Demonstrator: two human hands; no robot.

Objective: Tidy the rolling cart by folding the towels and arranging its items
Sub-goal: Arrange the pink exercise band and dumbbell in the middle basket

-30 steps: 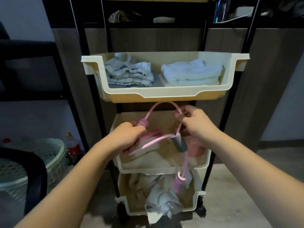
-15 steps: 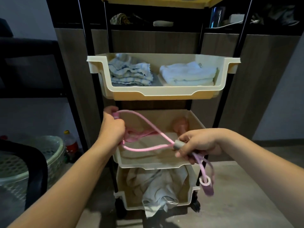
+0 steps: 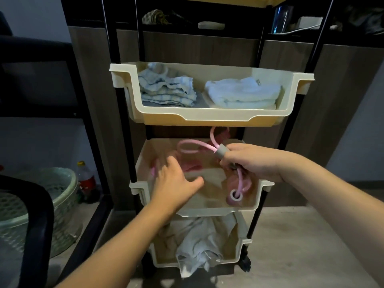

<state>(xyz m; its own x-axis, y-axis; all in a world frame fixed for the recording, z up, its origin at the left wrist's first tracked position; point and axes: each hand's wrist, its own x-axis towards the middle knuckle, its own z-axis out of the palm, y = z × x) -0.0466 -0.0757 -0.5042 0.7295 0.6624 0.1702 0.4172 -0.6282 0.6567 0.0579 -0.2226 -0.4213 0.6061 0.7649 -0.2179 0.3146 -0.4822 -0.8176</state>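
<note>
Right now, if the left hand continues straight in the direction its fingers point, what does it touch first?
Probably the pink cloth lying in the middle tray. The left hand, open, points up and into that tray, just short of the cloth. Blur hides depth, so the loop of the pink resistance band might come first.

The left hand point(image 3: 173, 185) has let go of the pink cord point(image 3: 199, 145) and now reaches open over the middle tray point(image 3: 218, 210).
</note>
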